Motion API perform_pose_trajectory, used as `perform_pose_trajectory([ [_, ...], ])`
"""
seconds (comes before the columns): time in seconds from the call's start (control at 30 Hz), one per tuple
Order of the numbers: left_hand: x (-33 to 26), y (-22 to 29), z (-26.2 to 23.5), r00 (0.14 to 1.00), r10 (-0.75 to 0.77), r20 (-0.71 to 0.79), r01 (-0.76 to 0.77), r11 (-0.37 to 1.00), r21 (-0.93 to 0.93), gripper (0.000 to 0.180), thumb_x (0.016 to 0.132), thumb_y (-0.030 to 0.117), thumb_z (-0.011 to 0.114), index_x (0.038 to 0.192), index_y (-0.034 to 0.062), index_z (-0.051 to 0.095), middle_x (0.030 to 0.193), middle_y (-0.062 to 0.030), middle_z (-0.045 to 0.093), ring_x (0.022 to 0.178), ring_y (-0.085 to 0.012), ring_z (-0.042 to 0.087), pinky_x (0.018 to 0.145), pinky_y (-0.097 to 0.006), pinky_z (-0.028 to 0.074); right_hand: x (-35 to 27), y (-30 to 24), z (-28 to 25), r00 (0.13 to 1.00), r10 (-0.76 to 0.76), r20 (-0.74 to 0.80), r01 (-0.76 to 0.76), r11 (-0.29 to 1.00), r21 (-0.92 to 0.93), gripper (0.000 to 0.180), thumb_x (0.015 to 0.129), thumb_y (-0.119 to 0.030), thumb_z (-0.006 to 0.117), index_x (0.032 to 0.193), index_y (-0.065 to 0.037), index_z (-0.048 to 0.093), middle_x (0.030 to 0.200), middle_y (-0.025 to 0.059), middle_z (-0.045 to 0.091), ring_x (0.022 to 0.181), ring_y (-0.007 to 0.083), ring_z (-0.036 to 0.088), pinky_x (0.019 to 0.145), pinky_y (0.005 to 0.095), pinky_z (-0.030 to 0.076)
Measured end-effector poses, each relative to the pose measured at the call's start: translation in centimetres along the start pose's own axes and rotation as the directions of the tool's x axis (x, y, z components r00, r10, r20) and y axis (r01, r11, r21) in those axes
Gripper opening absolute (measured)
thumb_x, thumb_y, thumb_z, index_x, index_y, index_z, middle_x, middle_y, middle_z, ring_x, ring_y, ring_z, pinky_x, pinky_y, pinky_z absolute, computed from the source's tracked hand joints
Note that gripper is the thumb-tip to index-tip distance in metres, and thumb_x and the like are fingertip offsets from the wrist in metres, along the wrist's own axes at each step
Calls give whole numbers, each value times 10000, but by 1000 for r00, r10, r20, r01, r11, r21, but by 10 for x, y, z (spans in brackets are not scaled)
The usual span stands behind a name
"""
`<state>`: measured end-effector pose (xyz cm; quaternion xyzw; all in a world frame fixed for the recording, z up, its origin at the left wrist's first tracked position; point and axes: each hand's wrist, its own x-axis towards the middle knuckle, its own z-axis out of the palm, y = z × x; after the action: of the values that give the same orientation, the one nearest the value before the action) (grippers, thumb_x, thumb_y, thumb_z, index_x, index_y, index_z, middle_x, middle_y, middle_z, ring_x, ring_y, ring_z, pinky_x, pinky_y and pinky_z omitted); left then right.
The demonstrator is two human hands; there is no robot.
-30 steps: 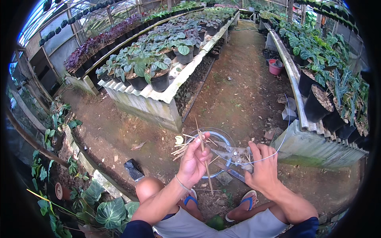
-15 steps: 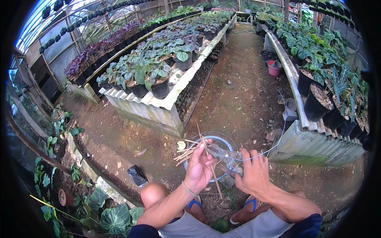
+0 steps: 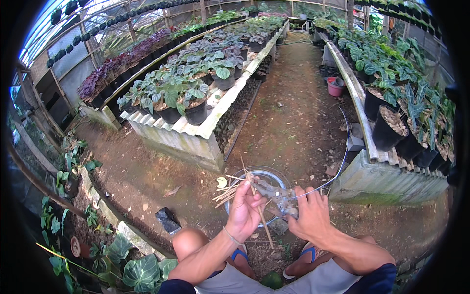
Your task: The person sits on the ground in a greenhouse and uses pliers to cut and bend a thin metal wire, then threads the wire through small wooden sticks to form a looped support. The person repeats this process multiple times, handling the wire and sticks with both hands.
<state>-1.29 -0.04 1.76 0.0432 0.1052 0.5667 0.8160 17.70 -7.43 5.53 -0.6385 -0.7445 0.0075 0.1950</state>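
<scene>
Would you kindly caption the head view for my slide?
Seated in a plant nursery, left hand holds thin sticks; right hand grips a tool.

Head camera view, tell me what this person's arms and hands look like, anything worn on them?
Both forearms come in bare from the lower edge. The left hand has a thin pale band around the wrist. The right hand wears nothing visible. A dark blue sleeve shows at the right upper arm, and another dark blue sleeve edge at the left.

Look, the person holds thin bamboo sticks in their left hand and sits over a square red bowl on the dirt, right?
Not quite. The head view shows the left hand holding thin sticks, but the bowl on the dirt is round and clear, not square and red.
</scene>
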Motion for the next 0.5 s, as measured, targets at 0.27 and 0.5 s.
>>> perform_pose_trajectory([
  [0.27, 0, 0, -1, 1000, -9, 20, 9, 1000, -4, 182, 1050, 173, 620, 1179, 54, 669, 1073, -46, 718, 731, -89, 592, 588, -202, 472, -1, -2, -3, 999, 32, 44, -33, 999, 22, 784, 735, -219, 791, 1418, 8, 481, 1156, 214, 529, 1070, 417, 555, 902, 549, 418],
  [0.5, 0, 0, -2, 1000, -10, 30, 10, 1000, -2, 183, 1054, 179, 621, 1187, 60, 666, 1091, -48, 718, 737, -90, 592, 593, -204, 471, -2, -4, -3, 999, 18, 43, -20, 999, 50, 792, 735, -198, 787, 1432, 9, 474, 1151, 221, 528, 1060, 427, 565, 888, 551, 429],
])
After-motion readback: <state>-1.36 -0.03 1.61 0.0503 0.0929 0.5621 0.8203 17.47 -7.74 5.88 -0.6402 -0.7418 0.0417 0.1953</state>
